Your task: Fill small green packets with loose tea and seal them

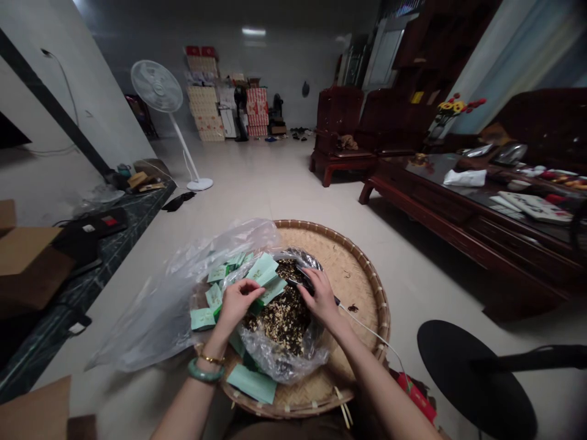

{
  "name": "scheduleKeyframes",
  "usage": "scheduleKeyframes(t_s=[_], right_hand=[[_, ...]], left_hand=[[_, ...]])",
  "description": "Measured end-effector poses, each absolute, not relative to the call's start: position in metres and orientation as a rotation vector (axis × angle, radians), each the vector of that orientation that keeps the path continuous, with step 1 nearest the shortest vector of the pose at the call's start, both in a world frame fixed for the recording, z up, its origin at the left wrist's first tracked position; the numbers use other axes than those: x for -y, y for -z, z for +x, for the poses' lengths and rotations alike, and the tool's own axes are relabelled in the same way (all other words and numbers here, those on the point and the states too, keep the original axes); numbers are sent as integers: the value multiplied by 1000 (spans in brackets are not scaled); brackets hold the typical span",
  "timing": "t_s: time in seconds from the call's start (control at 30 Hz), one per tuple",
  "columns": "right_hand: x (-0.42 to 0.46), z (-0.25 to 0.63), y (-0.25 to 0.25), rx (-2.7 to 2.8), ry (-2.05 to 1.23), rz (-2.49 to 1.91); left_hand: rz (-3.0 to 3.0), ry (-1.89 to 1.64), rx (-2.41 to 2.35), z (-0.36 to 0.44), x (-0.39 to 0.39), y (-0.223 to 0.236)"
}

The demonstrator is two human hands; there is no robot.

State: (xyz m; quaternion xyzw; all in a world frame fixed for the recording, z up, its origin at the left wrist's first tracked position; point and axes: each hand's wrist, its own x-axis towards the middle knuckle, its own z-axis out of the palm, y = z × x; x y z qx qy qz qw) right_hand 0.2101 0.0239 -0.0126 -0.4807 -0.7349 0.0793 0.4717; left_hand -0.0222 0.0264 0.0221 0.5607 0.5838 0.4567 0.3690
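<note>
Your left hand [238, 300] pinches a green packet [273, 289] over the dried mix's [285, 321] left side; your right hand [321, 297] grips a dark tool [301, 281] at its upper right.

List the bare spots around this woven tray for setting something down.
Mostly bare: the woven tray's far right, between open bag and rim, bar a few dark shreds; floor between tray and standing fan.
Crowded: the tray's left, under green packets and plastic; the bag's mouth, at both hands; near right, crossed by a white cable.
</note>
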Motion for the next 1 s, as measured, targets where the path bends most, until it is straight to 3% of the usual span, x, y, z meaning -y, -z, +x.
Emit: scheduleKeyframes(t_s=[0.17, 0.53, 1.0], right_hand=[[-10, 175, -6, 1805, -213, -1011], [-3, 171, 6, 1889, 152, -990], [1, 173, -5, 1676, -15, -1019]], left_hand=[[1245, -1187, -1347, -4, -18, -25], [682, -1187, -1147, 21, 2, -25], [882, -1251, -1206, 29, 4, -16]])
